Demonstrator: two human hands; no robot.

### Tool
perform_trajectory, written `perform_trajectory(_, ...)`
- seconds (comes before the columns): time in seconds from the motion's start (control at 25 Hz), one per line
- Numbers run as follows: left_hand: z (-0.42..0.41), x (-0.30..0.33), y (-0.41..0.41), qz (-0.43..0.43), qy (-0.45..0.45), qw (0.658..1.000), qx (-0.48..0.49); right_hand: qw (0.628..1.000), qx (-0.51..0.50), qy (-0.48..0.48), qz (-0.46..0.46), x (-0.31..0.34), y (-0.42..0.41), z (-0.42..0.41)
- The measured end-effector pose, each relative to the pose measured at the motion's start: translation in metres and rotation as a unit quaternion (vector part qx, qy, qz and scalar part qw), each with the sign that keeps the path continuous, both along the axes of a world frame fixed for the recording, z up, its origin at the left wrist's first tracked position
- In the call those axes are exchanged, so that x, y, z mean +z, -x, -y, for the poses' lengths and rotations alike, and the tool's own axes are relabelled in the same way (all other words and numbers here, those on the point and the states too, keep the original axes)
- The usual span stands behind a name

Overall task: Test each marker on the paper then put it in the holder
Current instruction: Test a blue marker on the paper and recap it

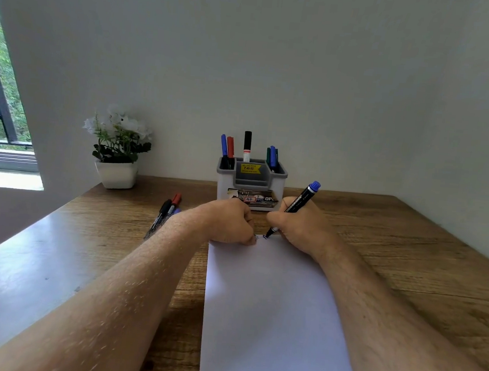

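Observation:
A white sheet of paper (pixel 271 306) lies on the wooden table in front of me. My right hand (pixel 298 228) grips a black marker with a blue end (pixel 301 202), its tip touching the paper's far edge beside small ink marks. My left hand (pixel 228 222) rests curled on the paper's far left corner; what it holds, if anything, is hidden. The grey and white holder (pixel 251 183) stands just beyond my hands with several markers upright in it. Loose markers (pixel 165 211) lie on the table to the left, partly hidden by my left forearm.
A white pot with white flowers (pixel 117 150) stands at the back left of the wooden table (pixel 409 253), against the wall. A window is at the far left. The table's left part reflects light.

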State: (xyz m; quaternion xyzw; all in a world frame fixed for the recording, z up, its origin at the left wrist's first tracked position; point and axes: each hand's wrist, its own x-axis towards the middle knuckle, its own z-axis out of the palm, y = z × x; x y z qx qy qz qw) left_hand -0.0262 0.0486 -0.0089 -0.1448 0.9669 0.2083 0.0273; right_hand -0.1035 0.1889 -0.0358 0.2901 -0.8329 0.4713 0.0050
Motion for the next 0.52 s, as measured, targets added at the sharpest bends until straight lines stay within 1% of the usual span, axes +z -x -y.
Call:
perform_trajectory(0.12, -0.001, 0.000, 0.000, -0.002, 0.000, 1.000, 0.002, 1.000, 0.000, -0.010, -0.002, 0.000, -0.002, 0.001)
perform_trajectory(0.24, -0.001, 0.000, 0.000, 0.005, 0.008, 1.000, 0.004, 0.999, -0.033, 0.006, -0.007, 0.001, 0.000, 0.001)
perform_trajectory(0.32, 0.000, 0.000, 0.000, -0.011, 0.006, 1.000, -0.002, 0.999, -0.044, 0.009, -0.003, 0.001, 0.000, 0.000)
perform_trajectory(0.4, 0.000, 0.005, -0.001, -0.071, -0.026, 0.997, 0.000, 0.999, -0.044, 0.025, 0.015, 0.003, 0.000, 0.000)
perform_trajectory(0.48, 0.001, 0.012, -0.001, -0.149, -0.065, 0.987, 0.003, 0.996, -0.025, 0.074, 0.049, 0.005, 0.000, 0.000)
perform_trajectory(0.52, 0.002, 0.015, -0.001, -0.190, -0.112, 0.975, 0.012, 0.992, -0.006, 0.105, 0.074, 0.006, 0.000, 0.000)
